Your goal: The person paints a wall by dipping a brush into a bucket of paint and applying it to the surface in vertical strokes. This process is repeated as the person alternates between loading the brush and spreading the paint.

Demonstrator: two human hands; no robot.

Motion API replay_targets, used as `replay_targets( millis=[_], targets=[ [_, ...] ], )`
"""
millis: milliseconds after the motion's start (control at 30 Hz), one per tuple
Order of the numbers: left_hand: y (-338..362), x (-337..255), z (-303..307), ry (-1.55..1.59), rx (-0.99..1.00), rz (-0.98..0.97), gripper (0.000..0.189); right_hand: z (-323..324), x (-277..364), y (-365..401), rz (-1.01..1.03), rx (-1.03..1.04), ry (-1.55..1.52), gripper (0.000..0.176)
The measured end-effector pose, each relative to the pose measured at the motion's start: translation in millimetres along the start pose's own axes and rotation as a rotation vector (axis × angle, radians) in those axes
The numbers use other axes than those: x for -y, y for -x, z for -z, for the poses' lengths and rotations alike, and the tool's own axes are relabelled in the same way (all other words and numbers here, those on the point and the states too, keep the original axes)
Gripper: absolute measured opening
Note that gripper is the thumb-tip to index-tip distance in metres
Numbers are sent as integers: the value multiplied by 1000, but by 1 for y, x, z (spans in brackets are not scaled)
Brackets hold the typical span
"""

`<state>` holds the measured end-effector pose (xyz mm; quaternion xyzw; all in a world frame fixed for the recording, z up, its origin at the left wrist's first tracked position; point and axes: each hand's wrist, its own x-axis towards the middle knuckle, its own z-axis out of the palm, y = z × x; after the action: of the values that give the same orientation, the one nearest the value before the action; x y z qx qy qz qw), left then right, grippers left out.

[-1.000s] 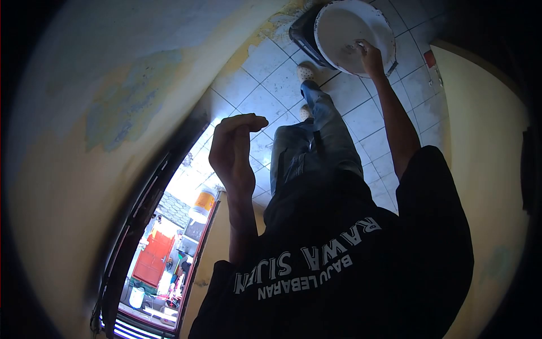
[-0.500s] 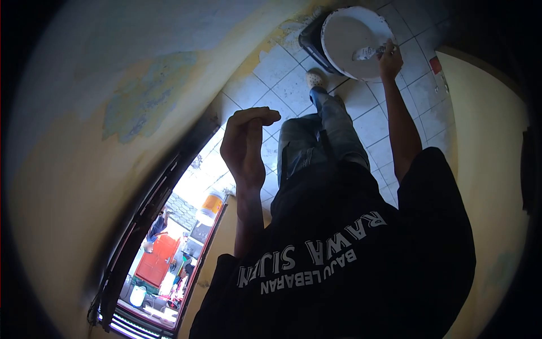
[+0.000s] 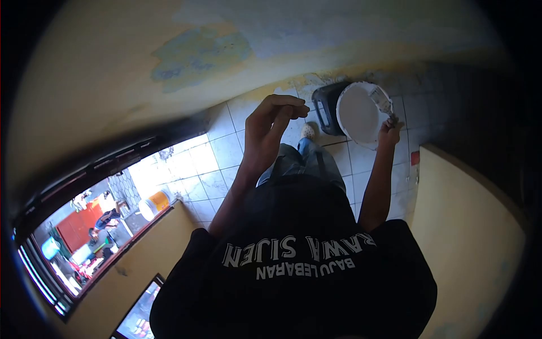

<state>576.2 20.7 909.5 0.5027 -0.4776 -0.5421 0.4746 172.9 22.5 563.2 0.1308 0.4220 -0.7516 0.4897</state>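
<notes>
In my right hand (image 3: 389, 133) is a paintbrush (image 3: 381, 100), gripped by its handle, with the white-coated bristles over the far right inner side of a bucket. The white bucket (image 3: 339, 116) holds pale paint and has smears along its rim. My left hand (image 3: 274, 127) is raised in front of my chest near the wall, fingers bent and drawn together with the thumb against them. Nothing shows in that hand. A black plastic object (image 3: 323, 107) with a slot-like opening sits against the bucket's left side.
A yellowish wall (image 3: 282, 51) with a peeling, patchy area runs along the far side. White tiles (image 3: 228, 150) cover the floor. At left, a doorway opens toward a white-and-orange bucket (image 3: 153, 204) and a person (image 3: 107, 219). A low partition (image 3: 460, 226) stands at right.
The paintbrush has swung from the middle of the bucket to its far right inner side. My left hand is still raised and closed. The view has turned and shifted.
</notes>
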Motion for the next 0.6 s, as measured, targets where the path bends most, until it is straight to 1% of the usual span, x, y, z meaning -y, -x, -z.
replay_targets(
  millis=[100,167,233,333,433,533,600],
  targets=[
    [1,-1,7,17,-26,2,18,-22,13,8,-61,131,-153,48],
    [3,0,14,45,-46,-13,17,-34,20,7,-79,147,-249,49],
    [2,1,22,20,-54,-55,19,-64,29,19,-137,226,-352,47],
    [3,-3,34,43,-50,-54,20,-135,31,43,-71,429,-356,45],
    [6,-8,45,43,-65,-75,20,-240,26,110,-7,649,-342,42],
    [13,-17,55,65,-115,-108,20,-338,16,194,191,789,-81,37],
    [21,-23,64,74,-166,-120,20,-379,5,239,463,962,217,34]
  ],
)
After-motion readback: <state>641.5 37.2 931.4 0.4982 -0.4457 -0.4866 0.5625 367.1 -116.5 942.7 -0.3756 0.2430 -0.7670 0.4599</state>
